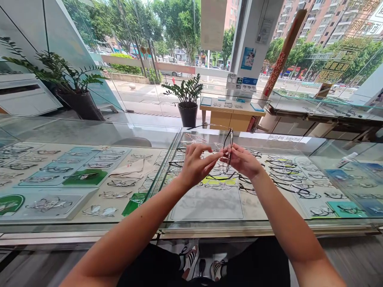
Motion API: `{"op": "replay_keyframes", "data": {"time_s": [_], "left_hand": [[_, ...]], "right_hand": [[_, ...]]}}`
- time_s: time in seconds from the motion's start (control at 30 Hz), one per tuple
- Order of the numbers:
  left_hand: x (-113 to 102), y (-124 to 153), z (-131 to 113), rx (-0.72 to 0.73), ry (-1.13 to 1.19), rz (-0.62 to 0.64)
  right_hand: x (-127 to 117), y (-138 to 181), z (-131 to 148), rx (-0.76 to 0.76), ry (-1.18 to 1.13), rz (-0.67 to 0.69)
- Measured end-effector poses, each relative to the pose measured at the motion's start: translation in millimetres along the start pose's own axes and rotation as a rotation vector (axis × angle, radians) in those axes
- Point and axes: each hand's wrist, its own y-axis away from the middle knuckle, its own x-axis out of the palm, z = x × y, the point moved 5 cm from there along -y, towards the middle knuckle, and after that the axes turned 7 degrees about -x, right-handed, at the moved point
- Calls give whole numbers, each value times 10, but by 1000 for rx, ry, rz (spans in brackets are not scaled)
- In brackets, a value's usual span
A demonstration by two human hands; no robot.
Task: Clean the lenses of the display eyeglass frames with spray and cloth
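Note:
A pair of eyeglasses [225, 139] with a thin dark frame is held up above the glass display counter, turned on its side with one temple stretching out to the left. My right hand [243, 160] pinches it near the bridge. From the left, my left hand [197, 162] reaches in with thumb and forefinger closed at the same spot on the frame. Whether the left fingertips grip the glasses or a small part of them is hard to see. Beneath both hands, several more glasses lie under the counter glass.
The glass display counter [206, 225] spans the view, with rows of eyeglasses inside. A folded beige cloth [131, 169] lies among those on the left. Behind stand a potted plant [188, 113], a wooden display table [227, 117] and large windows. A white bottle [347, 159] is at right.

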Motion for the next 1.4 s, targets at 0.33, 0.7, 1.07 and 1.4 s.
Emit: {"op": "replay_keyframes", "data": {"time_s": [0.33,0.7,1.07,1.4], "left_hand": [[108,77,-32,3,2,195],[20,-21,65,-88,106,194],[62,-65,-47,-135,221,282],[30,-67,-218,-166,393,254]], "right_hand": [[112,-13,-7,-36,50,-17],[-61,-24,130,-205,83,-174],[-164,-20,190,-302,103,-255],[62,22,283,-258,172,-191]]}}
